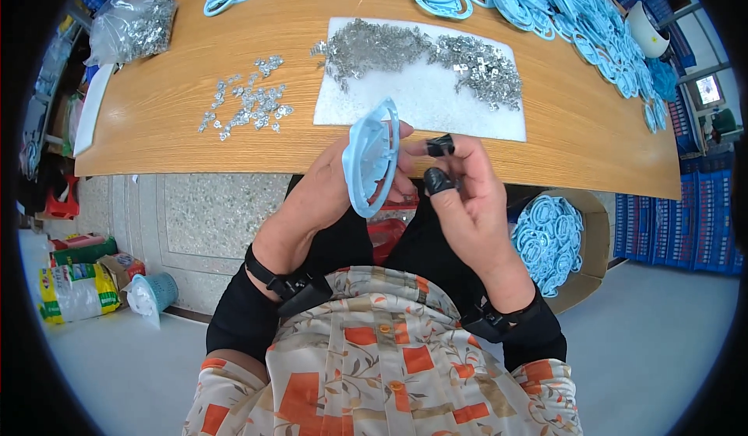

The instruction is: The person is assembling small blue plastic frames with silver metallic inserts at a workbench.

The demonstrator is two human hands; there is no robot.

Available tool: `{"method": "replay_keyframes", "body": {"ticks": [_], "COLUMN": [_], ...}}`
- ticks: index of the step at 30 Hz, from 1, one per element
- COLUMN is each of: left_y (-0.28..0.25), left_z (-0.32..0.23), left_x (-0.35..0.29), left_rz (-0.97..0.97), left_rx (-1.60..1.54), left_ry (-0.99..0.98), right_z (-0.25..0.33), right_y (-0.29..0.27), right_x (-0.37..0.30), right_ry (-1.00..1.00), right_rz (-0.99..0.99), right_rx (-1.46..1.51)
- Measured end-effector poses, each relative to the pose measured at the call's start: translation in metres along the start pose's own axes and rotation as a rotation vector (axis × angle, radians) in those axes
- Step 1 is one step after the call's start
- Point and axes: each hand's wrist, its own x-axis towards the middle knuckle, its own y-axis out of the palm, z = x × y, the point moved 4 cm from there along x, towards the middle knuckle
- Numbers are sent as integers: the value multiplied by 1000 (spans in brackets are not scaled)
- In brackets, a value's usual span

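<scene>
My left hand (323,179) is closed around a light blue oval plastic frame (370,159), held tilted on edge above the table's near edge. Its inner face, with small ribs and posts, is turned toward my right hand (471,202). Black covers wrap the thumb and index fingertip of that hand, which stand apart just right of the frame. Nothing shows clearly between them; the other fingers are partly hidden and blurred. Beyond my hands, small metal clips (487,74) lie heaped on a white foam sheet (413,109).
Loose small metal pieces (249,105) are scattered on the wooden table (187,144). A clear bag of metal parts (136,31) sits at far left. Light blue frames (538,0) pile up at far right. More frames fill a cardboard box (594,241) on the floor at right.
</scene>
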Motion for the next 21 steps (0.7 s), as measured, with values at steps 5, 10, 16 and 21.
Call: {"method": "replay_keyframes", "body": {"ticks": [5,10,16,21], "left_y": [3,3,21,4], "left_z": [0,13,16,-14], "left_x": [3,2,0,-12], "left_rz": [-13,-139,-48,-56], "left_rx": [109,179,22,125], "left_ry": [37,40,10,92], "right_z": [-4,-1,-5,-8], "right_y": [7,8,-18,-16], "right_x": [-2,-5,-13,-8], "right_ry": [-108,-189,190,333], "right_rz": [76,132,-121,153], "right_rx": [-212,-196,150,191]}}
